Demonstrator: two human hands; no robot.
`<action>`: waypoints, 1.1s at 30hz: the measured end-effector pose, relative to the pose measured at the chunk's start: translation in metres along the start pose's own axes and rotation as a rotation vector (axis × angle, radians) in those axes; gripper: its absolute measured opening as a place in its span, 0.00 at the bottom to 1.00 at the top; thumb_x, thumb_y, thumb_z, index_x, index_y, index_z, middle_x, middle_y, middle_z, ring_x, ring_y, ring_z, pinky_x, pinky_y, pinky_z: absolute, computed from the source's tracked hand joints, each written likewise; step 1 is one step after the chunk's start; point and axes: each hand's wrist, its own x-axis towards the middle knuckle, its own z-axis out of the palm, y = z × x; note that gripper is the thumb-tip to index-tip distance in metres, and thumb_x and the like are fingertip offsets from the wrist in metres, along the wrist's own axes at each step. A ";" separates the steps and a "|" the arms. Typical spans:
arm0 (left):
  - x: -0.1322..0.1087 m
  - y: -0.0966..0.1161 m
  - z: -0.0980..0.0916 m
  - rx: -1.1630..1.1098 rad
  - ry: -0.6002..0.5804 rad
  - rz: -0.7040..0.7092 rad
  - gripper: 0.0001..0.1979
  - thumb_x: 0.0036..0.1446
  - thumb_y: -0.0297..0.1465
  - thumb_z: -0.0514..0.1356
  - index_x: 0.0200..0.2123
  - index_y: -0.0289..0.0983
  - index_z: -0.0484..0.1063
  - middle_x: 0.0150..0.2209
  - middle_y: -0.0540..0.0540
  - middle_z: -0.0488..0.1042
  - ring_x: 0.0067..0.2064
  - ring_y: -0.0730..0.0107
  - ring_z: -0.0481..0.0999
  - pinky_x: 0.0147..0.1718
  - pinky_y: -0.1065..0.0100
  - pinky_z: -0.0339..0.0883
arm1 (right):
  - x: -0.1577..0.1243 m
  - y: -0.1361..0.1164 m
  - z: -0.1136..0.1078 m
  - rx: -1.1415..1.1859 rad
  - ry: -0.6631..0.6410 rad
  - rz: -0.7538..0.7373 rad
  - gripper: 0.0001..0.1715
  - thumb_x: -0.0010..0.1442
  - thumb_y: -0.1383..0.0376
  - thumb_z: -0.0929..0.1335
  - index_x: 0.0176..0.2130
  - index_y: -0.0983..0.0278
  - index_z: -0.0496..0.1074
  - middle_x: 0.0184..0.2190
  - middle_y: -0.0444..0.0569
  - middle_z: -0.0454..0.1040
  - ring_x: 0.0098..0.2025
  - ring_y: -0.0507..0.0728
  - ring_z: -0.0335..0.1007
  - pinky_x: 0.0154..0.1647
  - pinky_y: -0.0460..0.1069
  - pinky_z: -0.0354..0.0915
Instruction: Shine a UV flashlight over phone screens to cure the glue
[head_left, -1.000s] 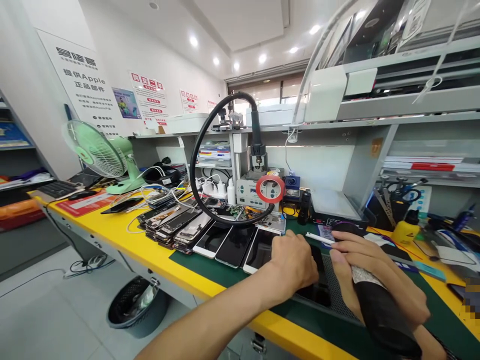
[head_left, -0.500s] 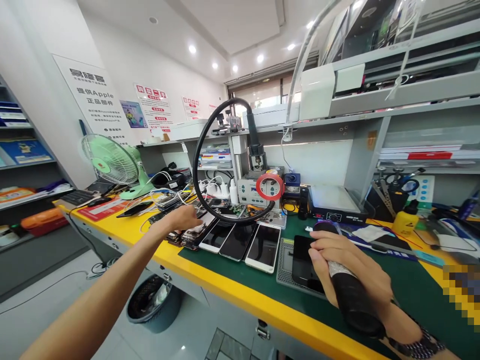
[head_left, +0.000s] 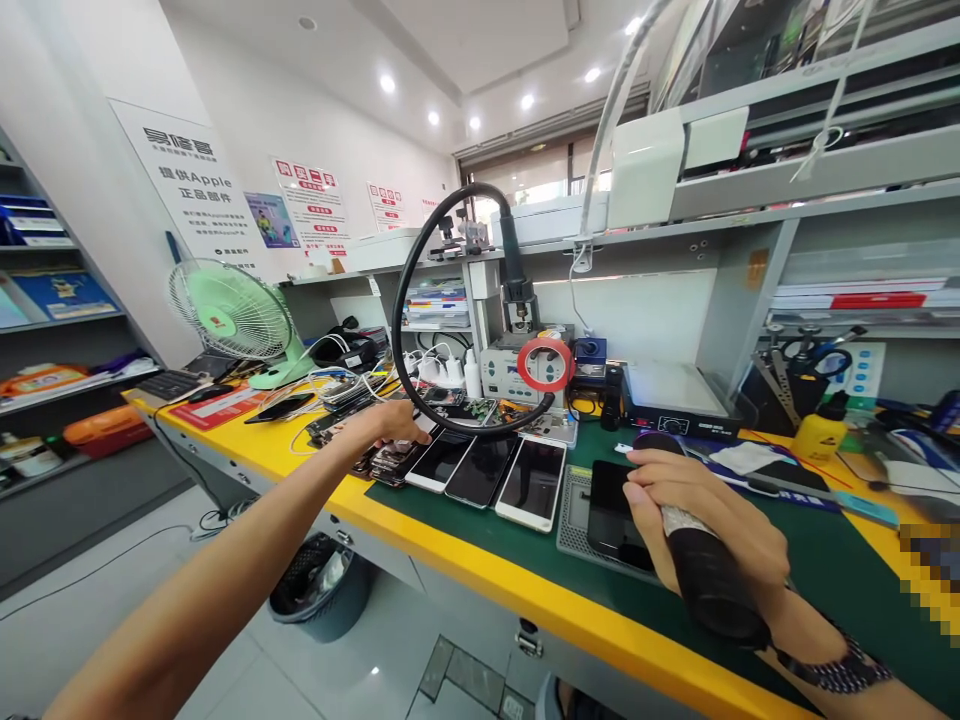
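Centre right: I hold the black roller (head_left: 709, 580) in my right hand (head_left: 720, 520), fingers wrapped fully around its dark cylinder, its far end lying near the dark phone (head_left: 611, 510) that rests flat on the perforated grey mat (head_left: 574, 500). The mat's grid probably keeps the phone from sliding under pressure, which would explain why the phone lies there and not on the bare green bench mat (head_left: 825, 570).

Left of this, three phones (head_left: 491, 470) lie face up side by side, touching edge to edge, just beside the grey mat; the row looks like a queue laid within easy reach.

Further left, my left hand (head_left: 394, 420) is stretched out over the stack of phones (head_left: 390, 458) at the yellow bench edge (head_left: 480, 580). The fingers curl downward onto the stack; I cannot tell whether they grip a unit or only touch it.

Behind, a black hose (head_left: 401, 300) loops up from the white station (head_left: 510, 375), with a red tape ring (head_left: 545, 364) in front of it. A green fan (head_left: 232, 315) stands far left; a waste bin (head_left: 319, 590) sits on the floor below the bench.
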 end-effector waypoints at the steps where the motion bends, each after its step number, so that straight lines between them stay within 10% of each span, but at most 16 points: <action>1: 0.000 0.000 0.000 0.007 -0.005 -0.005 0.20 0.65 0.39 0.60 0.56 0.36 0.69 0.53 0.41 0.72 0.49 0.61 0.76 0.46 0.55 0.74 | 0.000 0.000 0.000 0.000 0.001 0.001 0.16 0.49 0.81 0.74 0.35 0.66 0.74 0.32 0.49 0.77 0.41 0.59 0.79 0.42 0.54 0.77; 33: -0.007 0.002 -0.001 -0.083 -0.103 -0.024 0.19 0.65 0.38 0.60 0.55 0.35 0.69 0.53 0.40 0.72 0.48 0.61 0.76 0.46 0.55 0.74 | -0.002 0.006 -0.001 -0.007 -0.020 0.006 0.17 0.49 0.80 0.73 0.37 0.64 0.73 0.33 0.48 0.77 0.41 0.60 0.79 0.43 0.55 0.78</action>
